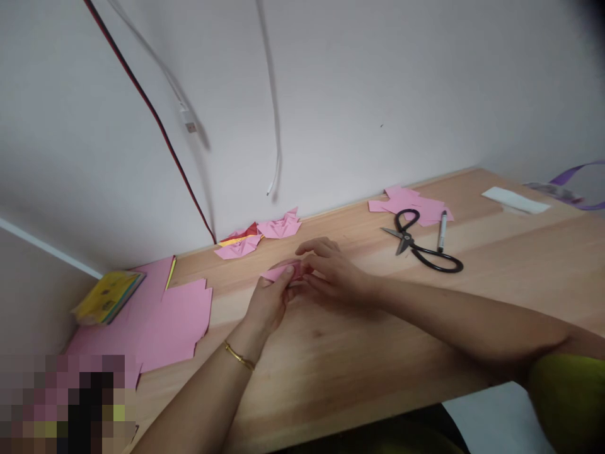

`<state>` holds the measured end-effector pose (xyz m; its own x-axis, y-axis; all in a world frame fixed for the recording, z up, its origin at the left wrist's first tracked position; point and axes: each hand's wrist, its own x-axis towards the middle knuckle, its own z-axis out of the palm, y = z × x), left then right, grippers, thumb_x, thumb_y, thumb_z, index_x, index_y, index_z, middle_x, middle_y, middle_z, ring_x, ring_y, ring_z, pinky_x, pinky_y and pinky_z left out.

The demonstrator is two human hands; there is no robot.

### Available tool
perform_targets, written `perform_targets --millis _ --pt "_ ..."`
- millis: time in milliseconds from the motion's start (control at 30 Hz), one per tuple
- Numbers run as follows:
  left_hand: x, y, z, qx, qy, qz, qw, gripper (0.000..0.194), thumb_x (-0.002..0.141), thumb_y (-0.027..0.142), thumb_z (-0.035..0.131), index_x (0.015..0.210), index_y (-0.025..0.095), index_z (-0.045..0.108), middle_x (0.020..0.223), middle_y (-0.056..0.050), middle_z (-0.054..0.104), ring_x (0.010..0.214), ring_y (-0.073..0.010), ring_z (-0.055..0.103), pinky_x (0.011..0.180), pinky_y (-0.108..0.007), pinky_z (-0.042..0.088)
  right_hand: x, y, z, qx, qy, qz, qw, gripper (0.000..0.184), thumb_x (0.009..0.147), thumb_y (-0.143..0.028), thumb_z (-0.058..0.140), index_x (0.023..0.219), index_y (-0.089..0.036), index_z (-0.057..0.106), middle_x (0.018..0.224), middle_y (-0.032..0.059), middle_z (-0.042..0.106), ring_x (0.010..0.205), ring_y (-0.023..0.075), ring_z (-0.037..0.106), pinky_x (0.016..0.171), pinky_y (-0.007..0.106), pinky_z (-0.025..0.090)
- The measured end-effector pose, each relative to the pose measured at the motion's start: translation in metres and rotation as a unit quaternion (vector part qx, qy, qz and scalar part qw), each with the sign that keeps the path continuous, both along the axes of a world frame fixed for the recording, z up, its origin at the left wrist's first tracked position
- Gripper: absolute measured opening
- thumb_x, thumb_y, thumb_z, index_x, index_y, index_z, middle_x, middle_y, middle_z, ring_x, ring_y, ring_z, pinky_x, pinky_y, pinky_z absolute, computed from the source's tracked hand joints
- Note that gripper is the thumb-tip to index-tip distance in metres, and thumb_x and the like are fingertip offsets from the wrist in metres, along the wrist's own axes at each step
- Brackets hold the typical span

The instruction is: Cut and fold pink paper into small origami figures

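Pinching the folded pink paper [275, 273] between thumb and fingers of the left hand [268, 304], near the worktop's [316, 384] back edge, with the right hand [338, 272] half-curled at its right end, grip unclear; best done by pressing creases lightly and evenly.

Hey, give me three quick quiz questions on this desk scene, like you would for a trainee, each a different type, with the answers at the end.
1. True or false: the scissors lie on the wooden tabletop with their blades closed.
2. Multiple choice: what is between the fingers of the left hand, with the right hand close beside it?
A) a white cable
B) a piece of pink paper
C) a pair of tweezers
3. Fill in the blank: the gold-coloured bangle is on the ____ wrist.

Key: 1. False, they are open; 2. B; 3. left
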<state>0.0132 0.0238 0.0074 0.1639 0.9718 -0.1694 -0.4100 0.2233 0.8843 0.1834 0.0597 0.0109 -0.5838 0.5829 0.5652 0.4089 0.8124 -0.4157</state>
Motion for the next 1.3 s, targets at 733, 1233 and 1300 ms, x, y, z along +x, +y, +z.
perform_targets --millis 733,1233,1300 --pt "-0.001 -0.003 -0.009 0.073 0.141 0.028 0.987 0.021 0.079 0.029 0.06 0.082 0.012 0.071 0.072 -0.005 0.068 0.065 -0.0142 0.06 0.057 -0.024 0.048 0.002 0.0 0.004 -0.162 0.011 -0.002 0.987 0.006 0.081 -0.021 0.054 0.081 -0.016 0.058 0.079 0.003 0.06 0.068 0.0117 0.051 0.062 0.024 0.037" --pt "-0.001 -0.003 -0.011 0.08 0.122 0.03 0.989 0.018 0.079 0.029 0.061 0.086 0.016 0.071 0.08 -0.005 0.068 0.068 -0.015 0.06 0.058 -0.025 0.05 0.0 -0.001 0.005 -0.176 0.008 -0.04 0.983 0.007 0.08 -0.021 0.054 0.075 -0.016 0.054 0.065 -0.0006 0.059 0.059 0.0098 0.049 0.054 0.021 0.031" --pt "-0.001 -0.004 -0.01 0.081 0.125 0.034 0.988 0.016 0.078 0.029 0.061 0.084 0.016 0.071 0.079 -0.004 0.067 0.067 -0.0142 0.059 0.058 -0.025 0.05 0.0 -0.001 0.006 -0.18 0.004 -0.043 0.983 0.008 0.08 -0.022 0.053 0.075 -0.016 0.054 0.064 -0.0006 0.059 0.059 0.0101 0.049 0.054 0.022 0.03"
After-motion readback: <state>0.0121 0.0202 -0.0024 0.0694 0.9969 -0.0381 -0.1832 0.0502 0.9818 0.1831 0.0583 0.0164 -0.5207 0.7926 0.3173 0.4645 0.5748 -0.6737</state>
